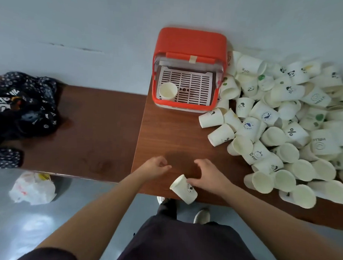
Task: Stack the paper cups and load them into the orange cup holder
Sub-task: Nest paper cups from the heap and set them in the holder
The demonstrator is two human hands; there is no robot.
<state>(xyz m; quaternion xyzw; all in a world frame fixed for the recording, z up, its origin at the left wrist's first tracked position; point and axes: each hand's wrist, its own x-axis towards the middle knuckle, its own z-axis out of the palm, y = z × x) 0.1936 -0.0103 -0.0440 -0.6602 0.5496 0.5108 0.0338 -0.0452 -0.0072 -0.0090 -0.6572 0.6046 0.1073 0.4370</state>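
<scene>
A dark garment (181,246) fills the lower frame, with both bare forearms reaching out from it over the near edge of the table (166,133), a brown slab with a smooth wood-grain face. A loose pile of paper cups (285,125) covers the table's right side from the far edge to the near edge. They are white tapered cups with small printed marks, most of them lying on their sides with the mouths facing many ways.

The orange cup holder (190,44) stands at the far edge against the wall, just left of the pile. It is a glossy, round-cornered plastic box that opens toward the camera over a white slatted tray. One upright cup (168,90) sits in the tray's near left corner.

The right hand (208,175) is palm down with bent fingers, its thumb side against a tilted paper cup (183,189) that overhangs the near edge. Whether it grips the cup cannot be told. The left hand (155,167) hovers beside it, loosely curled and holding nothing.
</scene>
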